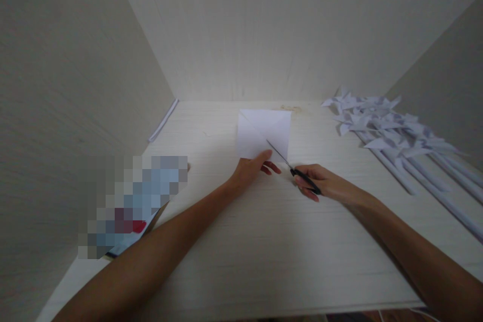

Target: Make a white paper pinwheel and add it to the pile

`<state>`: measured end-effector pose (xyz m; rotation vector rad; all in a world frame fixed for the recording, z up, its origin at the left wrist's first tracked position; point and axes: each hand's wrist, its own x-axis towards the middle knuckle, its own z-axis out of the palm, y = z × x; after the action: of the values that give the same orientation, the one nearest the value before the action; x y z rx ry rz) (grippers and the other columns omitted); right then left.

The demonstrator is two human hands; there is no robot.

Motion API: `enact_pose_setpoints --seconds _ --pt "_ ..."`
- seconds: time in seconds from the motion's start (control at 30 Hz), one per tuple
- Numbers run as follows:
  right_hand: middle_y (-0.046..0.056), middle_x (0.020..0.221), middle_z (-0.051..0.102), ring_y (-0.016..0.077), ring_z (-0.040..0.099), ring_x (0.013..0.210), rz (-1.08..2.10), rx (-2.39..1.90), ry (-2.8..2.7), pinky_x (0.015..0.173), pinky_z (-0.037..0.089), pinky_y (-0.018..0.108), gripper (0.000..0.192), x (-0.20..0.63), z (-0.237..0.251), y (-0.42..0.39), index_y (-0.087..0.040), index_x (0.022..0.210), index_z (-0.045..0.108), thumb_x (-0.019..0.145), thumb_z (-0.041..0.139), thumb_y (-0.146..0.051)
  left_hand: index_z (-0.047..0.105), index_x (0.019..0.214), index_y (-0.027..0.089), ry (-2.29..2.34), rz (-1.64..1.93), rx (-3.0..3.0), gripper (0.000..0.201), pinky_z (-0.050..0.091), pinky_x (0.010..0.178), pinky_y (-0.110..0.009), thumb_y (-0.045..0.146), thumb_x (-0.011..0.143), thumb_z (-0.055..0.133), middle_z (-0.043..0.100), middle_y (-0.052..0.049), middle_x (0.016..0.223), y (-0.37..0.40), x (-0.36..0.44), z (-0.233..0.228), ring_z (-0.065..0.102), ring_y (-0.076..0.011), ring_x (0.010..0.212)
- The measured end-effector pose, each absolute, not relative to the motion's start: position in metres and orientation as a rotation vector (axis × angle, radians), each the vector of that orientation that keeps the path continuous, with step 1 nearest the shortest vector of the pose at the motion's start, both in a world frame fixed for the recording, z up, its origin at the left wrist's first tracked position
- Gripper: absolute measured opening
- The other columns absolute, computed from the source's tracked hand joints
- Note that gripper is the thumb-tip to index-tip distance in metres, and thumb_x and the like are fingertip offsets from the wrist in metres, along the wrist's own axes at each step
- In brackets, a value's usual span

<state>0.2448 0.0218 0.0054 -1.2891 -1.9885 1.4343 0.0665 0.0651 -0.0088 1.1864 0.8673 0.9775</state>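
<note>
A square sheet of white paper [260, 126] with diagonal creases is held up over the table in front of me. My left hand [254, 165] grips its lower edge, thumb on top and fingers underneath. In my right hand [313, 178] is a pair of scissors [279, 154] with black handles. The blades lie along a diagonal of the sheet, running in from its lower right corner with the tip near the middle. Whether the blades are fully closed is hard to see.
Several white paper pinwheels [385, 123] on rolled paper sticks [426, 176] lie at the right. A thin paper roll [164, 121] rests by the left wall. A partly blurred flat device [151, 219] lies beside my left forearm. Walls enclose the table [241, 261] on three sides.
</note>
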Motion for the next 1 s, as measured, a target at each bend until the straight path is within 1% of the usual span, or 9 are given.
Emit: enact_pose_setpoints --seconds 0.23,0.57,0.77,1.0 --pt "-0.004 0.044 0.041 0.0076 0.036 0.043 1.436 -1.259 -1.993 0.044 0.027 0.023 0.044 0.2456 0.0049 0.0221 -0.018 0.058 0.039 0.078 0.039 -0.058 0.053 0.068 0.013 0.842 0.957 1.182 0.012 0.041 0.044 -0.020 0.023 0.074 0.048 0.057 0.002 0.055 0.0632 0.0677 -0.0077 0.058 -0.0102 0.046" --pt "-0.004 0.042 0.041 0.0077 0.037 0.042 1.418 -1.262 -2.002 0.045 0.027 0.023 0.042 0.2461 0.0036 0.0229 -0.019 0.057 0.040 0.081 0.039 -0.053 0.055 0.068 0.012 0.935 0.906 1.179 0.016 0.042 0.046 -0.020 0.022 0.077 0.046 0.059 0.000 0.050 0.0608 0.0679 -0.0014 0.057 -0.0098 0.045" --pt "-0.005 0.042 0.041 0.0076 0.037 0.042 1.413 -1.275 -2.008 0.045 0.028 0.023 0.041 0.2464 0.0037 0.0234 -0.018 0.057 0.040 0.081 0.038 -0.052 0.053 0.066 0.012 0.930 0.922 1.173 0.016 0.041 0.045 -0.020 0.021 0.077 0.046 0.058 0.001 0.049 0.0613 0.0682 -0.0029 0.057 -0.0099 0.045" --pt "-0.005 0.042 0.040 0.0073 0.035 0.041 1.424 -1.292 -2.009 0.044 0.026 0.023 0.042 0.2467 0.0028 0.0238 -0.019 0.057 0.039 0.081 0.038 -0.053 0.052 0.063 0.013 0.942 0.923 1.158 0.016 0.041 0.045 -0.020 0.020 0.076 0.047 0.057 0.001 0.048 0.0603 0.0693 0.0002 0.057 -0.0096 0.044"
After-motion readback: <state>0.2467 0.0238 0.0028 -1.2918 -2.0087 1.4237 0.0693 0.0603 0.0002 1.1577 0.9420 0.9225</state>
